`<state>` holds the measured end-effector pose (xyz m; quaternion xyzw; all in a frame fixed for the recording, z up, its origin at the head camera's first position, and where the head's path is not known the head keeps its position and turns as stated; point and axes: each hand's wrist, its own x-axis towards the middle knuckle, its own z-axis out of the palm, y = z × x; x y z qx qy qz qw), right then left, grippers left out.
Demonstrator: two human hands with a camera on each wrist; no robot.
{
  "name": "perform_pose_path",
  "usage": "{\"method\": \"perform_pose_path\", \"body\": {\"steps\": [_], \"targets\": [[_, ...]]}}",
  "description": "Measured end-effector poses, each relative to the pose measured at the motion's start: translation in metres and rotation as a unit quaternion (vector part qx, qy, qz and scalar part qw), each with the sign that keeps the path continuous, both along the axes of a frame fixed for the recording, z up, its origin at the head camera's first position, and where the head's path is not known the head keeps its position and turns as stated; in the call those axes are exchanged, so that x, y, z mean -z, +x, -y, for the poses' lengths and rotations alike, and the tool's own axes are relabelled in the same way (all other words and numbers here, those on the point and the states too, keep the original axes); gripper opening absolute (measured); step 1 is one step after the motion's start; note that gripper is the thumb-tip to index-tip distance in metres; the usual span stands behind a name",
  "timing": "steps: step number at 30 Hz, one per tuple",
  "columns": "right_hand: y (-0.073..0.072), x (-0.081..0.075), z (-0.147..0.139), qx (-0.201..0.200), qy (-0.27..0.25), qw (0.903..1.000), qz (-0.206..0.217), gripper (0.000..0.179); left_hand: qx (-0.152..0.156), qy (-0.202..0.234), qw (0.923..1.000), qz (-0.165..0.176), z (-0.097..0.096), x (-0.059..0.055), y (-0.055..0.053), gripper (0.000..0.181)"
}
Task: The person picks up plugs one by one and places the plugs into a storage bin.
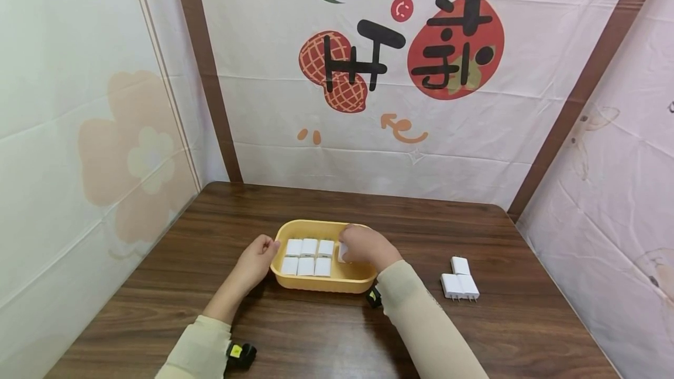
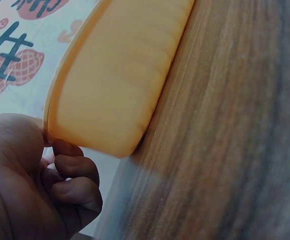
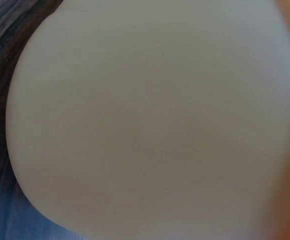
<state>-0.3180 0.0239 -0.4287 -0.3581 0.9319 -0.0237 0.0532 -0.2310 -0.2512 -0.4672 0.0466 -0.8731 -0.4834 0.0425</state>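
Note:
A yellow plastic tray [image 1: 322, 285] stands mid-table and holds several white plug adapters [image 1: 308, 256] laid in two neat rows. My left hand [image 1: 265, 255] grips the tray's left rim. In the left wrist view its curled fingers [image 2: 74, 167] sit under the corner of the tray's outer wall [image 2: 120, 75]. My right hand [image 1: 358, 248] is lowered into the tray's right half, fingers curled over a white adapter [image 1: 343, 252] that is mostly hidden beneath it. The right wrist view shows only a pale blurred surface [image 3: 149, 120] filling the frame.
Three more white adapters [image 1: 460, 280] lie on the dark wooden table [image 1: 474, 344] to the right of the tray, prongs toward me. Cloth-covered walls close in the table at the back and both sides.

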Motion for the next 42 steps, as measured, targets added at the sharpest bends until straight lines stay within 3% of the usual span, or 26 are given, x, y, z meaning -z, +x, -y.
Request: {"method": "perform_pose_path", "body": {"steps": [21,35,42], "targets": [[0.0002,-0.0047,0.0062,0.012,-0.002,0.9997,0.019,0.012,0.006,0.004,1.0000,0.001,-0.0008,-0.0013,-0.0002,0.028],[0.0019,-0.0026,0.0073,-0.012,0.007,0.9998,-0.012,0.019,0.006,0.003,1.0000,0.001,0.0003,-0.0001,-0.0002,0.027],[0.0027,-0.0035,0.0081,-0.010,0.007,0.9999,-0.005,0.018,0.003,0.000,1.0000,-0.001,0.0006,0.0006,-0.0004,0.027]]}}
